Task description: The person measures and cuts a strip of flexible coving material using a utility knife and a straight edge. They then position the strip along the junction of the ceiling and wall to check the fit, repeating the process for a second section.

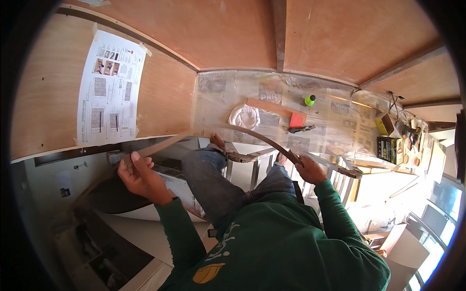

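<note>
A long, thin, bendy brown strip arches between my two hands, dark toward the right and paler toward the left. On the left, the fingers of my left hand pinch the strip near one end. My right hand is closed round the strip near its other end. The strip bows up and away from me, in front of my knees. Beyond its arch lies a bunched white cloth. A flat reddish-brown board lies beside the cloth, with a red block at its right end.
A metal stepladder stands around my legs. Newspaper and plastic sheet cover the surface ahead, holding a green bottle and dark clamp-like tool. Boxes stand at right. A printed sheet is taped to wooden panelling.
</note>
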Demonstrator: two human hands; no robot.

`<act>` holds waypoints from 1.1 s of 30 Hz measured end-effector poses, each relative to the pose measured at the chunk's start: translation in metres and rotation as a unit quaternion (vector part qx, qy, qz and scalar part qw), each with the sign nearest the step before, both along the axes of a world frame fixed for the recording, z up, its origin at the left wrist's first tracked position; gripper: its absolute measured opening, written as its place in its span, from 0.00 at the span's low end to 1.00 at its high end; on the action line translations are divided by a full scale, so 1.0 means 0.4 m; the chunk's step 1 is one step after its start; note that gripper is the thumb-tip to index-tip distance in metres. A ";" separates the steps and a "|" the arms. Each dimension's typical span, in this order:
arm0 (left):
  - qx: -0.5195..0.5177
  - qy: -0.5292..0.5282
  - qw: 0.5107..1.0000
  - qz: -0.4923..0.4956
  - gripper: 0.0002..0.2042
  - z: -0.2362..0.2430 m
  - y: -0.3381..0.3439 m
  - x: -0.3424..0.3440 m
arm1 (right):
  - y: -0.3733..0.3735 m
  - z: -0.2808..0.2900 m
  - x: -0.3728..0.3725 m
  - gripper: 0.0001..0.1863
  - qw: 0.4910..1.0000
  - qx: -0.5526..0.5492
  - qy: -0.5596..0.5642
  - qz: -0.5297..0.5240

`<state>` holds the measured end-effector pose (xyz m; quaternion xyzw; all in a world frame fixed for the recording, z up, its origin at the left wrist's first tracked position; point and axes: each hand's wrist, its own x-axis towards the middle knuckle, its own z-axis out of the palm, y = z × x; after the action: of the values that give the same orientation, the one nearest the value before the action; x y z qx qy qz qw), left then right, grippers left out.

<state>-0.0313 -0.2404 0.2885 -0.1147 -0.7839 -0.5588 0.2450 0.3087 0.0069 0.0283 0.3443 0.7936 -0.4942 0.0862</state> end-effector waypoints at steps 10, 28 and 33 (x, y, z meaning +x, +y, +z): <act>0.127 -0.204 0.959 -0.151 0.19 -0.031 0.083 -0.063 | -0.012 0.037 -0.012 0.25 0.998 -0.034 -0.046 0.013; 0.097 -0.275 0.946 -0.141 0.17 -0.230 0.222 -0.147 | 0.032 -0.036 -0.152 0.28 0.992 -0.025 0.122 0.000; 0.108 -0.293 0.929 -0.200 0.20 -0.393 0.344 -0.228 | 0.103 -0.265 -0.373 0.23 0.971 0.197 0.134 0.032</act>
<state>-0.1223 -0.1026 0.1312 -0.0733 -0.7167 -0.6860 -0.1019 0.1594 0.0480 -0.0776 0.2597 0.8901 -0.3670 -0.0744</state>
